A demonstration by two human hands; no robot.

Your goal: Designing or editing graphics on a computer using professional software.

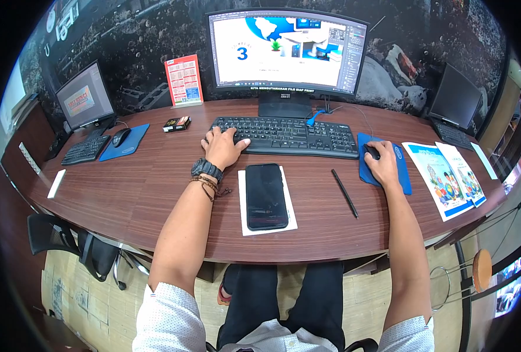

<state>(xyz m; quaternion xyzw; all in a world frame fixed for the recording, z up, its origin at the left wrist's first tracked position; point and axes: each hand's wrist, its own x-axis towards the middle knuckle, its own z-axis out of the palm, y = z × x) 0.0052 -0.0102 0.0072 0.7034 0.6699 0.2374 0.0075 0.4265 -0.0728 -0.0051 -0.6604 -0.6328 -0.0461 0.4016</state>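
Observation:
My left hand [221, 146] rests with fingers spread on the left end of a black keyboard [289, 136]; a dark watch [206, 170] and bead bracelets circle that wrist. Over a black computer mouse [372, 152] my right hand [383, 164] is curled, and much of the mouse is hidden beneath it. The mouse sits on a blue mouse pad [402, 176]. Behind the keyboard stands a wide monitor [287, 53] showing a blue and white page in an editing program. Between my forearms lie a black phone [267, 196], on top of white paper [291, 217], and a thin black pen [345, 193].
Printed leaflets [439, 182] lie right of the mouse pad. A small dark box [176, 124] and a red desk calendar [184, 81] stand left of the monitor. Another monitor [85, 95] with keyboard and mouse is at far left; a dark screen [456, 95] stands at far right.

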